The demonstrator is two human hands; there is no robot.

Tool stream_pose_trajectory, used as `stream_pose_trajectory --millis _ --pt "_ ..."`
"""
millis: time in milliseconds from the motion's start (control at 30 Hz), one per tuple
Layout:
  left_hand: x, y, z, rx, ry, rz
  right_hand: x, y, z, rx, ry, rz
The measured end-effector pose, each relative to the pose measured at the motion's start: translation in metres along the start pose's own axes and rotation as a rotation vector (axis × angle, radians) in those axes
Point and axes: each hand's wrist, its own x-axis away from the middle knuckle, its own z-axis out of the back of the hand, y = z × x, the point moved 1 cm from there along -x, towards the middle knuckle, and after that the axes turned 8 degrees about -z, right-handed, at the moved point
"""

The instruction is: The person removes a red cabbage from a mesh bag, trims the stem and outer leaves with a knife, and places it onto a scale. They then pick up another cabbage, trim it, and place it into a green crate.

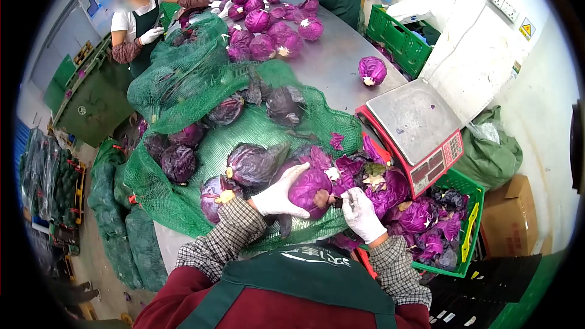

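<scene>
My left hand, in a white glove, is wrapped around the side of a purple cabbage and steadies it over the green net sack. The stem end of this cabbage faces my right side. Gloved in white too, my right hand pinches a small dark knife against the stem end; most of the knife is hidden by the fingers. Beside my left hand lie a dark unpeeled cabbage and another with a pale stem. Loose purple leaves lie beyond my right hand.
A red scale stands at the right, above a green crate of leaves. Several peeled cabbages sit at the table's far end, one near the scale. Two co-workers stand there. Full net sacks are on the left floor.
</scene>
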Motion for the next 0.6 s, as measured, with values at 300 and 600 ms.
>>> stream_pose_trajectory --millis 300,600 --pt "0.014 -0.003 -0.013 0.302 0.182 0.023 0.034 -0.025 0.061 -0.220 -0.096 -0.426" --pt "0.021 0.005 -0.030 -0.165 0.216 -0.017 0.004 -0.043 -0.001 -0.188 -0.042 0.005"
